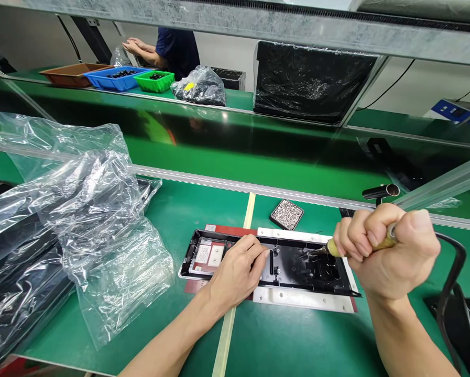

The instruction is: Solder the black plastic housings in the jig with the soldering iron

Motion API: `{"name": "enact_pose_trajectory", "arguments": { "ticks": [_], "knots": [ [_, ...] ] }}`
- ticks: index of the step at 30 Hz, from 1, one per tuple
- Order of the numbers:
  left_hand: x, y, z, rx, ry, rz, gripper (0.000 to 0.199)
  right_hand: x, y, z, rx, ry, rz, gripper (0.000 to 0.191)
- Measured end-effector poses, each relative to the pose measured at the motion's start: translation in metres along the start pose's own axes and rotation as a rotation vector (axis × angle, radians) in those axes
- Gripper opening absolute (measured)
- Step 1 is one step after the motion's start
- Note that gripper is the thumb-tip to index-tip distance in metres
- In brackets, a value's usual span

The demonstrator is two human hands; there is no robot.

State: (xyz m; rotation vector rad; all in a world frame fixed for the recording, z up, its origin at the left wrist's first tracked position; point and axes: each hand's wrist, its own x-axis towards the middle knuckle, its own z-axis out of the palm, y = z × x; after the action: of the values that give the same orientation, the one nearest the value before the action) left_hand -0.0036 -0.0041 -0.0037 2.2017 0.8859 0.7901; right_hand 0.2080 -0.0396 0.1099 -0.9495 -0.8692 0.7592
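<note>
A long black plastic housing (290,256) lies lengthwise across a fixture with white strips (297,299) and a dark red base. My right hand (390,248) is closed around the yellowish handle of a soldering iron (332,248), tilted down to the left. Its tip meets the inside of the housing's right half. My left hand (240,267) rests on the housing left of its middle, thumb and forefinger drawn together; whatever may be between them is hidden. Just behind the housing sits a small square black tray (287,214) full of tiny metal pieces.
Clear plastic bags (101,209) with black parts cover the left of the bench. An iron holder (381,192) and a black cable (452,277) are at right. Beyond the divider are brown (73,75), blue (117,78) and green (155,82) bins and another person's hands (140,50).
</note>
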Motion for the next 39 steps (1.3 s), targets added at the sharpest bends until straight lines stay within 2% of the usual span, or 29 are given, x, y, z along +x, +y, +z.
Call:
{"name": "enact_pose_trajectory", "arguments": {
  "ticks": [8,16,33,39],
  "knots": [
    [-0.001,-0.003,0.002,-0.041,0.006,-0.007,0.029,0.001,0.006,-0.003,-0.002,-0.011,0.036,0.048],
    [0.0,-0.002,0.002,-0.038,0.004,-0.01,0.028,-0.001,0.008,-0.004,0.003,-0.047,0.005,0.048],
    [-0.004,0.0,-0.002,0.022,0.039,0.0,0.027,0.005,0.013,0.009,-0.022,-0.141,-0.055,0.056],
    [-0.007,-0.01,-0.005,0.027,0.057,0.048,0.024,0.0,0.024,0.006,-0.045,-0.171,-0.037,0.055]
  ]
}}
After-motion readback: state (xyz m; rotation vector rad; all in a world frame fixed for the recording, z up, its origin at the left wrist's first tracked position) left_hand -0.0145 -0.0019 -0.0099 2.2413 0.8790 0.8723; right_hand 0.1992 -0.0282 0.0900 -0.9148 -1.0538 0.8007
